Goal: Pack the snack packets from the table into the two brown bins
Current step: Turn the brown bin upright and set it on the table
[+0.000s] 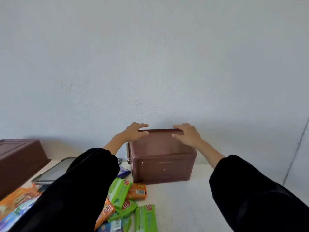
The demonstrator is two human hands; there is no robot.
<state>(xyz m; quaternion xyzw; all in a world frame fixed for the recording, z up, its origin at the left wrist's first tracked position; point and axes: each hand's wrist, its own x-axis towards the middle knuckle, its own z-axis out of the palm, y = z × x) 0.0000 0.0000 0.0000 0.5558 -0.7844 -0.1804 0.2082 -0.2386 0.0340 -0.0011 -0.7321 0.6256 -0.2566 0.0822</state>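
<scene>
A brown bin (163, 166) stands on the white table against the wall, its top rim towards me. My left hand (135, 131) grips the far left of its back rim and my right hand (187, 133) grips the far right of that rim. A second brown bin (18, 158) stands at the left edge. Snack packets lie in a heap at the lower left: green packets (119, 192), a small orange packet (137, 191), a large orange packet (15, 200) and blue ones (123, 171). My black left sleeve hides part of the heap.
A grey lid or tray (53, 171) lies flat between the two bins, partly under my left arm. The white table (180, 206) runs to the right of the packets. A pale wall rises right behind the bins.
</scene>
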